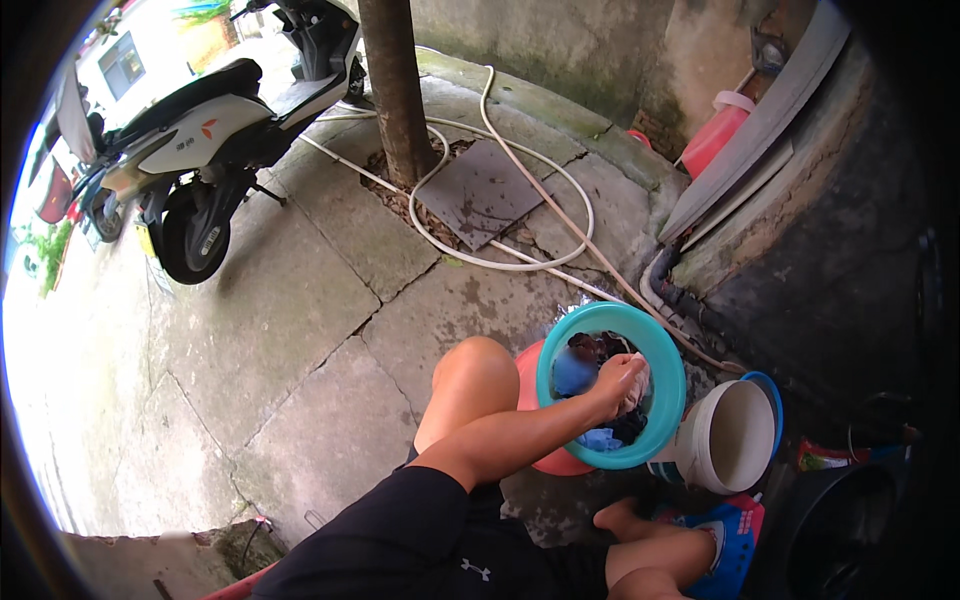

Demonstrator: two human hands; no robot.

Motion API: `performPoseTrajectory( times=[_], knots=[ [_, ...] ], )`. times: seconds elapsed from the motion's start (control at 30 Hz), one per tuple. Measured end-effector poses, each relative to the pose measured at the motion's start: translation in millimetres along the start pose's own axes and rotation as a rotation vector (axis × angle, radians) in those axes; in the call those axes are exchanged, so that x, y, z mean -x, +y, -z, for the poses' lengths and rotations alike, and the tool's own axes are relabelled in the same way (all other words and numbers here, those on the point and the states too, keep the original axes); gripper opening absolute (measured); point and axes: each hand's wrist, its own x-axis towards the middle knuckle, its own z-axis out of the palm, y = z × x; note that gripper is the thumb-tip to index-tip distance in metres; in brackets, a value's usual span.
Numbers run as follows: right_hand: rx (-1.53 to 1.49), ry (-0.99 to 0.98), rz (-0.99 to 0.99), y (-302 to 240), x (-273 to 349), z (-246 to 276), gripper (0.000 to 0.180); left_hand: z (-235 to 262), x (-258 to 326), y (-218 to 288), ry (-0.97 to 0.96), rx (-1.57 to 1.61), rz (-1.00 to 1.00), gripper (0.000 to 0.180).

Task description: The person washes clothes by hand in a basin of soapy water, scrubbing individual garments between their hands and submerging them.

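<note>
My left arm reaches across my bent knee into a teal basin [668, 420]. In there my left hand [617, 383] is closed around a pale pinkish cloth [636, 392]. Dark clothes [628, 430] lie about it, with a light-blue cloth [600, 440] on the near side. A blue rounded patch [575, 372], blurred, shows at the basin's left. Under the basin a pinkish-red tub [530, 390] is partly hidden. No right hand can be made out; a bare limb [665, 560] of mine shows at the lower right.
Beside the basin a white bucket [715, 440] leans tilted, with a blue rim behind it. A blue and pink bag [735, 535] lies nearer. Hose loops [585, 225] cross the concrete around a post [400, 100]. A scooter [200, 140] stands far left; a red bucket [715, 135] sits far right.
</note>
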Motion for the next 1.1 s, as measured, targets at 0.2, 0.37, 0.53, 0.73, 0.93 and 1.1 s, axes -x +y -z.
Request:
performPoseTrajectory(
  times=[0.2, 0.37, 0.53, 0.73, 0.93, 1.1],
  knots=[
    [-0.12, -0.078, -0.01, 1, 14, 1, 0.068, 3, 6, 4, 0.084, 0.045, -0.067, 0.022],
    [0.028, 0.051, 0.072, 7, 20, -17, 0.065, 17, -4, -2, -0.055, 0.059, -0.012, 0.02],
    [0.434, -1.066, -0.638, 83, 196, -64, 0.034, 17, -4, -4, -0.01, -0.012, -0.076, 0.017],
    [-0.067, -0.954, -1.709, 97, 327, -61, 0.039, 10, 4, 3, -0.029, 0.013, -0.036, 0.022],
    [-1.014, -0.02, -2.362, 56, 343, -101, 0.055, 1, 18, -18, -0.074, -0.104, 0.078, 0.032],
    [-0.751, 0.04, -2.028, 3, 345, -118, 0.049, 2, -7, -8, 0.146, -0.118, -0.184, 0.02]
  ],
)
